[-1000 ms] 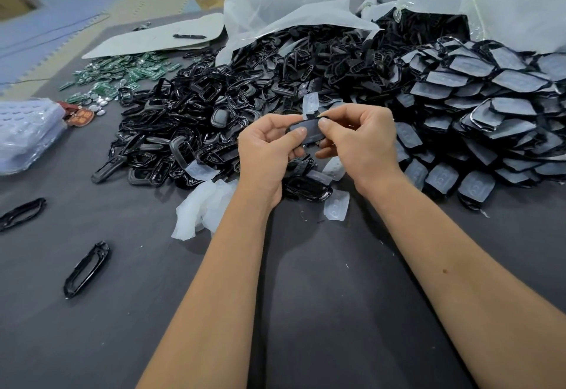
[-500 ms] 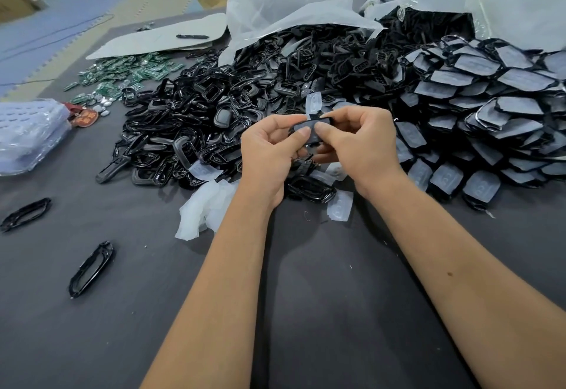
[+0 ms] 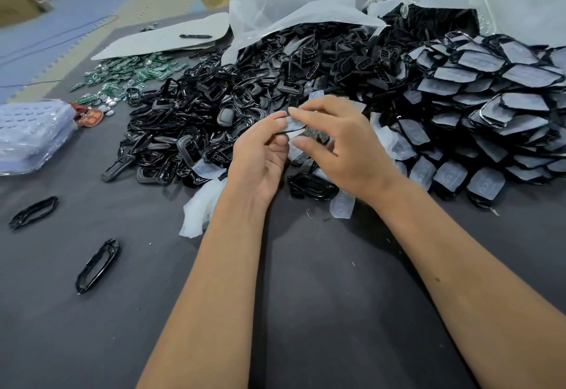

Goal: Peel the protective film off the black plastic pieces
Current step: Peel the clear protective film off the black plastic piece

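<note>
Now right hand (image 3: 343, 149) pinches film (image 3: 292, 123) half-lifted vs before, left hand (image 3: 260, 155) gripping black piece (image 3: 317, 136).

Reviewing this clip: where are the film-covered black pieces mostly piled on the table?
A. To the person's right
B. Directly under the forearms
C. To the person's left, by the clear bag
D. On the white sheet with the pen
A: the film-covered black pieces form a heap right of both hands, while the bare black frames lie to the left.
</note>
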Tool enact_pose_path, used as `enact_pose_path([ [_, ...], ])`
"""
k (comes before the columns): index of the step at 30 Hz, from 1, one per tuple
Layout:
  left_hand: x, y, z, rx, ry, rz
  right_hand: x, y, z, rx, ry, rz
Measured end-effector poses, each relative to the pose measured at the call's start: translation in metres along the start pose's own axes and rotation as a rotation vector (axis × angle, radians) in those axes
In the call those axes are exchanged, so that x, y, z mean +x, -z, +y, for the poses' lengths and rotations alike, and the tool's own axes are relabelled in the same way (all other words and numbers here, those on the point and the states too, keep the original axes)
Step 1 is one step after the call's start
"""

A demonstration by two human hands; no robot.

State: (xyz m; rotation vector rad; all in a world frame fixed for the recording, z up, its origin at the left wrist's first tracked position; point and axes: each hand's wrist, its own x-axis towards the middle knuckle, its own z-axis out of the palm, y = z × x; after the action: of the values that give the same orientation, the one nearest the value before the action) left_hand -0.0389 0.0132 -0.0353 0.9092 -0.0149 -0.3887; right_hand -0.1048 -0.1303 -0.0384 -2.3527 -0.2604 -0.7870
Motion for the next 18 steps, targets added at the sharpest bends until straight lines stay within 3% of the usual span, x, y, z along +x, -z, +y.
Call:
enact_pose_path([
  [5, -0.003, -0.0009, 0.0028, -0.093, 0.057, -0.055, 0.0, -0.0028, -0.0041, 0.015, -0.061, 0.18],
  [10, -0.0042, -0.0071, -0.0068, 0.096, -0.082, -0.018, 0.0039, -0.0025, -0.0085, 0.611, -0.513, 0.203],
  [15, -0.0045, -0.0048, -0.0038, 0.193, -0.09, -0.023, 0.0043, -0.0011, -0.0071, 0.969, -0.737, 0.074],
  [18, -0.0043, -0.0073, -0.0057, 0.161, -0.084, -0.028, 0.0046, 0.0009, -0.0029, 1.053, -0.735, 0.069],
])
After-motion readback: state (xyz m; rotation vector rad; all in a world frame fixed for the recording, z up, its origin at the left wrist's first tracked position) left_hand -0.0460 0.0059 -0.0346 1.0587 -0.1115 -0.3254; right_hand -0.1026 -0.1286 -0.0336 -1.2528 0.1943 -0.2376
